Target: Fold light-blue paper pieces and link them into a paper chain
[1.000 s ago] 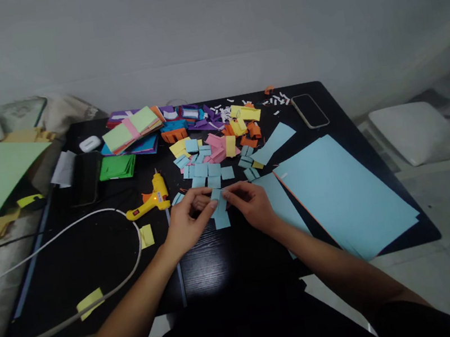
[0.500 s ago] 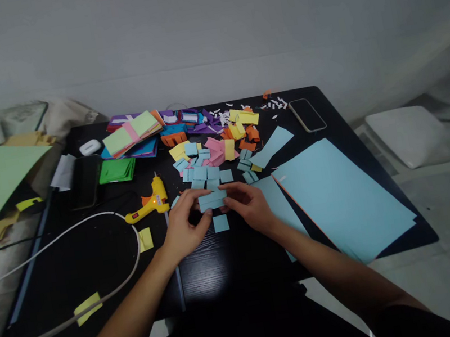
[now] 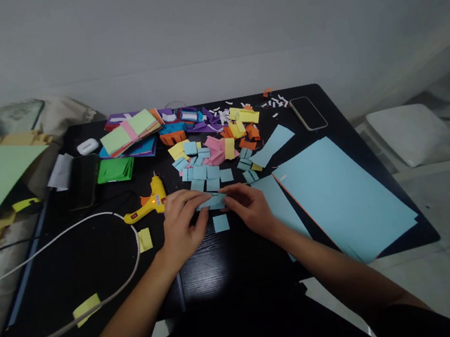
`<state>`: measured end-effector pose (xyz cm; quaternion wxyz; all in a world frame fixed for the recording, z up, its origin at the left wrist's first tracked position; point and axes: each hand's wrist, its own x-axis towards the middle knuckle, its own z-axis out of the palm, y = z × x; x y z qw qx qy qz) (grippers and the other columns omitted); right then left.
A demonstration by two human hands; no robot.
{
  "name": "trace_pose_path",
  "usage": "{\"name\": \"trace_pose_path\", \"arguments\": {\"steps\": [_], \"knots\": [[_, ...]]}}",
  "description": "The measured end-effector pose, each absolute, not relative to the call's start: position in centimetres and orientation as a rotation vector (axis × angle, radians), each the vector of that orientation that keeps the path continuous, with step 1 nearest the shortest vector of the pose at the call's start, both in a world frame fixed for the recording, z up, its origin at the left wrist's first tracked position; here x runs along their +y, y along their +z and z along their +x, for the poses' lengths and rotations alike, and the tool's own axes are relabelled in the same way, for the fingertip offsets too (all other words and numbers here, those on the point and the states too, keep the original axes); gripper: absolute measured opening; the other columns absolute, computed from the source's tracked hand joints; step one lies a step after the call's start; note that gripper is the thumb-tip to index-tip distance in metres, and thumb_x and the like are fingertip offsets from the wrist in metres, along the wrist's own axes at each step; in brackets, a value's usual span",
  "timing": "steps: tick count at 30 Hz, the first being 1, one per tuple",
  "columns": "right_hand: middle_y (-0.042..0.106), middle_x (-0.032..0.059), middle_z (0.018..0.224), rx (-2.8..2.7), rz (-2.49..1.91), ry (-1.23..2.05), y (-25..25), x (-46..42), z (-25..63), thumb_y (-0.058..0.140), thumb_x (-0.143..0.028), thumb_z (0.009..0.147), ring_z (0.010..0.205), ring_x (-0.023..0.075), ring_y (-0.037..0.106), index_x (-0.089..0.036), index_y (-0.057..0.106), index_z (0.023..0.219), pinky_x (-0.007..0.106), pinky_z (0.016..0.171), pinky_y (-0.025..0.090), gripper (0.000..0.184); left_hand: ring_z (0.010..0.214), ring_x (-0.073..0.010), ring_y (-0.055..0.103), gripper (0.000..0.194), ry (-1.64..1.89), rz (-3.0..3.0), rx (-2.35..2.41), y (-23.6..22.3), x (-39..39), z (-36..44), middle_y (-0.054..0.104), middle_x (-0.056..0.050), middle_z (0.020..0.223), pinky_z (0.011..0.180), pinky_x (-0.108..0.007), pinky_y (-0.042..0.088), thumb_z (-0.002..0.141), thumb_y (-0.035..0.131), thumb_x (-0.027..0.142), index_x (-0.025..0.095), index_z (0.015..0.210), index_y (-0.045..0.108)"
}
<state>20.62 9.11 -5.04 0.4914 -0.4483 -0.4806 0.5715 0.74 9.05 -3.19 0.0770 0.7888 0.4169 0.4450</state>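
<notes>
Between my two hands is a small light-blue piece of paper [image 3: 215, 202], pinched at both ends just above the black table. My left hand [image 3: 184, 220] grips its left end between thumb and fingers, which cover part of it. The right end sits in the fingertips of my right hand [image 3: 248, 206]. Directly below lies a loose light-blue paper square [image 3: 220, 223]. Just beyond my fingers are several more light-blue paper pieces [image 3: 204, 173], flat or folded. A yellow glue gun [image 3: 154, 201] rests to the left of my left hand.
Large light-blue sheets [image 3: 340, 196] cover the table's right side, with a phone [image 3: 308, 113] behind them. Colored paper scraps [image 3: 217, 149] and bundled strips [image 3: 132, 133] lie at the back. A white cable [image 3: 137, 245] loops across the left. Green folded paper [image 3: 116, 170] lies near it.
The light-blue paper between my hands has tipped, showing a narrower face than before. My left fingers have come further over its left end; the right hand has barely moved.
</notes>
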Motion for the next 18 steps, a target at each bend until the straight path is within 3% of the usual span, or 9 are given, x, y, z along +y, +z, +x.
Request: {"name": "trace_pose_path", "arguments": {"steps": [4, 13, 18], "knots": [[0.079, 0.0045, 0.088, -1.232, -1.151, 1.291, -5.3, 9.11, 20.59, 0.079, -0.045, 0.087, 0.077, 0.0192, 0.074, -0.022, 0.078, 0.096, 0.034, 0.075, 0.066, 0.025, 0.098, -0.0248, 0.067, 0.031, 1.275, 2.358, 1.269, -3.29, 8.87, 0.76, 0.077, -0.004, 0.099, 0.092, -0.042, 0.049, 0.093, 0.067, 0.015, 0.025, 0.122, 0.068], [0.079, 0.0036, 0.088, -1.199, -1.116, 1.33, -5.11, 9.18, 20.39, 0.083, -0.043, 0.082, 0.074, 0.0183, 0.075, -0.022, 0.08, 0.09, 0.033, 0.074, 0.065, 0.024, 0.095, -0.0236, 0.067, 0.012, 1.203, 2.3, 1.25, -3.23, 9.26, 0.63, 0.08, 0.0, 0.089, 0.089, -0.041, 0.048, 0.094, 0.071, 0.02, 0.027, 0.102, 0.076], [0.079, 0.0038, 0.088, -1.184, -1.124, 1.35, -5.24, 9.17, 20.34, 0.084, -0.044, 0.08, 0.076, 0.0191, 0.075, -0.022, 0.079, 0.088, 0.034, 0.076, 0.066, 0.024, 0.107, -0.0281, 0.068, 0.011, 1.183, 2.275, 1.275, -3.55, 9.19, 0.58, 0.083, -0.001, 0.097, 0.102, -0.051, 0.044, 0.094, 0.071, 0.024, 0.03, 0.099, 0.078]]}}
